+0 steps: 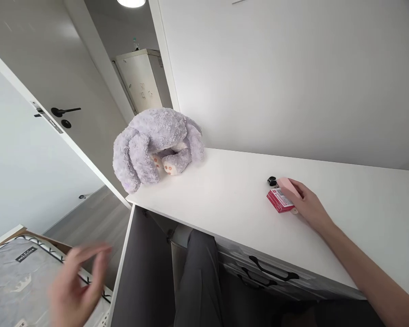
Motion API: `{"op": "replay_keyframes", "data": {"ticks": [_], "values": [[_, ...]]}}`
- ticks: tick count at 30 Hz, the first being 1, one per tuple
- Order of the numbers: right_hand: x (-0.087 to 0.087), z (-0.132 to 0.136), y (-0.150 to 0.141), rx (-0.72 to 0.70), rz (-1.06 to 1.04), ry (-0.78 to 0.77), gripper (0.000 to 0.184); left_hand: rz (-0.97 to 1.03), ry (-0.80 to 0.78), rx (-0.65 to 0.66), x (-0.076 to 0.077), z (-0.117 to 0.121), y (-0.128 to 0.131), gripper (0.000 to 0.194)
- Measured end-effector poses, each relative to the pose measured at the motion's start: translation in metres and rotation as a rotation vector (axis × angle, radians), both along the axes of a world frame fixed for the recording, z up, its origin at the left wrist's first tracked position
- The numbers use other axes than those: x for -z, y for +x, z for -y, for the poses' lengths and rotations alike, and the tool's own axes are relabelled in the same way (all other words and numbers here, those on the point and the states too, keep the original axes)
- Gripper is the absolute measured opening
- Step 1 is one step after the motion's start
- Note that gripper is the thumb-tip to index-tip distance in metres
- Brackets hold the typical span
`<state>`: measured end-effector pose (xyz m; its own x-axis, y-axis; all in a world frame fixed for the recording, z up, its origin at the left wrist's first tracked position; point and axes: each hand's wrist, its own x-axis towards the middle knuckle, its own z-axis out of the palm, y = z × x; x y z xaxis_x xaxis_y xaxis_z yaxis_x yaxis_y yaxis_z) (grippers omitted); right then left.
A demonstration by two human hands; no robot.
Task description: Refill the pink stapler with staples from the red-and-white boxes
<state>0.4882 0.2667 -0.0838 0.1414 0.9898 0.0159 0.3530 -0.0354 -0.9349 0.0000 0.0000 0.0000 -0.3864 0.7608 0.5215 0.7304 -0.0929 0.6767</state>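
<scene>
My right hand (308,206) rests on the white dresser top (225,200), its fingers closed round a small pink object (288,186). A red and white box (278,200) lies under the fingers, touching them. A small black item (271,181) sits just beyond the pink object. My left hand (77,286) hangs in the air low at the left, blurred, fingers spread and holding nothing. A lilac plush toy (157,145) slumps on the dresser's far left corner.
Dresser drawers with black handles (272,271) are below the top. An open white door (44,150) with a black lever stands at the left. A bed with a patterned cover (17,272) lies at the lower left. A white wall runs behind the dresser.
</scene>
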Motion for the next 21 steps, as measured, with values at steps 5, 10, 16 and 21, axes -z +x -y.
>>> {"op": "replay_keyframes", "data": {"ticks": [5,10,16,21], "values": [[0.002,-0.003,-0.002,-0.046,0.023,0.009,0.064,-0.295,-0.065,0.631,0.005,-0.138,0.118,0.016],[0.002,-0.003,-0.005,-0.088,-0.006,0.054,0.062,-0.266,-0.245,0.746,0.052,-0.220,0.219,0.051],[0.001,-0.002,-0.009,-0.110,-0.078,0.066,0.061,-0.129,-0.274,0.694,0.084,-0.244,0.286,0.106],[-0.002,-0.001,-0.010,-0.126,-0.115,0.078,0.061,-0.005,-0.276,0.671,0.082,-0.252,0.288,0.090]]}}
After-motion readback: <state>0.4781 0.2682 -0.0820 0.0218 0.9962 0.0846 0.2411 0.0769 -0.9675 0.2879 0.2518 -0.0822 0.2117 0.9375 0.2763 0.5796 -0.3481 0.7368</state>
